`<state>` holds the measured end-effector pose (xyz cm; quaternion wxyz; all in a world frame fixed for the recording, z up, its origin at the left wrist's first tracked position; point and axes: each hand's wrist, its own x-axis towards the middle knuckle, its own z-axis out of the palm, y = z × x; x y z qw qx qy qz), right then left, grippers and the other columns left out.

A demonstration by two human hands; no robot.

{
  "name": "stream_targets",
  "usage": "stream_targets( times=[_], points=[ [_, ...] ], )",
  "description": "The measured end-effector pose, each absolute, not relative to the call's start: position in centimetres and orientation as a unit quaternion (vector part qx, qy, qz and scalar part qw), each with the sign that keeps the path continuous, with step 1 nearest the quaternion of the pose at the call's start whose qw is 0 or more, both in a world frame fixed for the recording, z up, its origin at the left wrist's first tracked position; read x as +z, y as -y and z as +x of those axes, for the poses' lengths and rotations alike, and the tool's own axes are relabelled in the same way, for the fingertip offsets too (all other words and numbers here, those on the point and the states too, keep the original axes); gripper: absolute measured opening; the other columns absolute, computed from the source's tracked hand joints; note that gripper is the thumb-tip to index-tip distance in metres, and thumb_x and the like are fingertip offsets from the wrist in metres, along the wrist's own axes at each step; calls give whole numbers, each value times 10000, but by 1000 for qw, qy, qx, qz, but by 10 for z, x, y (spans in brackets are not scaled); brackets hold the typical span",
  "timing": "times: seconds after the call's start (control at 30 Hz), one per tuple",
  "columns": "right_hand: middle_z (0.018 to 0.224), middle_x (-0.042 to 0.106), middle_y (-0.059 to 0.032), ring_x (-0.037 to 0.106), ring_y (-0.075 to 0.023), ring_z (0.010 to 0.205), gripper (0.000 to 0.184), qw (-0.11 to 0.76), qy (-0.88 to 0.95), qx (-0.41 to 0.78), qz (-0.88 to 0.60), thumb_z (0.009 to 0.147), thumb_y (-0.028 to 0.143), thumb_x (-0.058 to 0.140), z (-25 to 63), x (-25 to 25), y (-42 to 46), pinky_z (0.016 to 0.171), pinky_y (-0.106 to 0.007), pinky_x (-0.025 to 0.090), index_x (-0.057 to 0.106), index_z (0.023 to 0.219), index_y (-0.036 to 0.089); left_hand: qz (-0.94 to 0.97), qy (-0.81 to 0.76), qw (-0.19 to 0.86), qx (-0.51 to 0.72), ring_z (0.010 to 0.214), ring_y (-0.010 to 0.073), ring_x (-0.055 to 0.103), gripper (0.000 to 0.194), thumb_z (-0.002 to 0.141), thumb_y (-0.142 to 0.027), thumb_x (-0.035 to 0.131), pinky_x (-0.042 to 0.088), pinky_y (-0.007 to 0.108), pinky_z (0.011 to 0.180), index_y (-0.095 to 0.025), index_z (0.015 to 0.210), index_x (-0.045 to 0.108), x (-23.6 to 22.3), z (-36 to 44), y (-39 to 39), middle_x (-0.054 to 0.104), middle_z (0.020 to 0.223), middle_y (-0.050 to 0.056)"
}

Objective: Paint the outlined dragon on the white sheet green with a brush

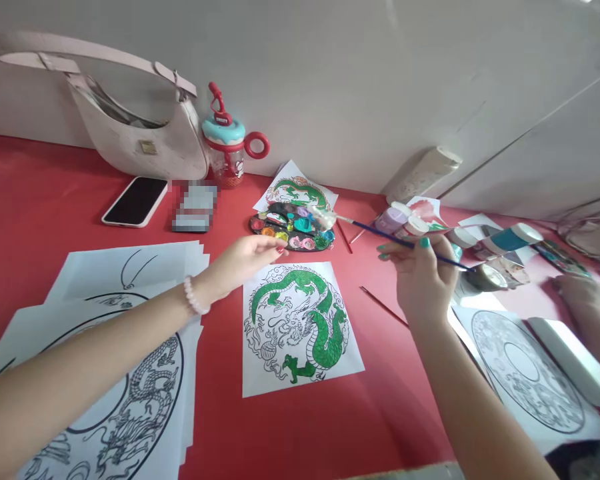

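My right hand (427,277) grips a paintbrush (387,235) by its dark blue handle, its tip pointing left. The tip lies over a crumpled whitish wad (323,217) at the right side of the paint palette (307,244). My left hand (247,260), fingers stretched out, is at the palette's near edge; whether it touches is unclear. Several colours fill the palette's wells. Just below lies a sheet with a dragon drawing (295,327), its body partly painted green. Behind the palette is another dragon picture (300,190), coloured green and orange.
Printed sheets (175,280) lie under my left forearm. A phone (136,201), handbag (145,143) and cup (227,150) stand back left. Paint bottles (513,239) and a thin brush (383,307) lie to the right. Another person's hand (583,297) rests far right.
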<state>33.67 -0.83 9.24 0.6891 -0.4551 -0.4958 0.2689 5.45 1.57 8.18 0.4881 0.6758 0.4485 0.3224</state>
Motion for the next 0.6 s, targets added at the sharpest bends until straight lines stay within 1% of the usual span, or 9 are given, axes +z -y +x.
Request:
stream_targets(
  times=[0.07,0.1,0.17,0.2,0.27,0.33,0.4,0.47,0.6],
  points=[
    [609,648,-11,658,-163,571,223,679,513,273,-449,818,386,602,319,92,29,529,-273,503,514,789,182,635,-444,529,347,859,142,611,377,859,-436,529,474,237,662,-174,1112,629,86,69,-17,680,1029,88],
    [640,662,-11,666,-163,594,192,674,524,272,-445,839,358,590,312,91,39,541,-280,512,515,805,185,615,-440,546,360,852,136,602,383,851,-464,536,451,222,629,-178,1083,642,88,74,-16,674,1027,88],
    [704,679,-11,684,-169,656,82,638,603,260,-402,899,265,510,302,88,57,562,-299,529,527,860,194,580,-433,577,379,826,127,579,381,823,-500,564,395,205,569,-179,999,670,89,79,-14,664,1025,90],
    [760,694,-26,688,-170,696,63,615,649,245,-375,909,215,481,299,86,65,594,-315,540,541,905,197,563,-431,590,387,810,121,567,373,811,-505,577,370,202,550,-176,957,678,90,80,-12,661,1017,89],
    [884,705,-62,686,-183,802,169,562,729,223,-321,900,141,457,296,82,76,636,-344,553,551,1028,198,533,-425,614,398,767,107,538,343,785,-485,615,331,202,533,-168,897,682,89,78,-8,657,978,83],
    [946,702,-82,679,-184,836,241,544,757,212,-294,892,104,443,295,78,82,655,-359,558,545,1092,193,511,-418,634,404,721,90,504,315,747,-451,672,308,202,530,-167,882,683,88,74,-4,646,924,65],
    [928,707,-79,680,-177,810,230,570,731,225,-301,904,103,417,293,77,85,648,-357,557,546,1075,190,495,-406,653,403,688,75,471,320,698,-425,731,305,203,539,-172,890,687,86,69,-1,633,903,47],
    [859,714,-56,685,-169,754,183,608,680,247,-328,920,121,404,290,77,85,638,-351,553,551,1003,192,483,-394,673,399,669,66,451,336,668,-416,760,320,207,557,-179,897,693,84,66,2,624,896,33],
    [726,699,-13,683,-157,665,113,646,609,276,-367,924,181,445,284,80,85,592,-309,541,548,879,193,462,-387,694,394,684,63,455,287,673,-363,764,340,209,591,-182,889,705,84,64,5,624,883,19]
  ],
)
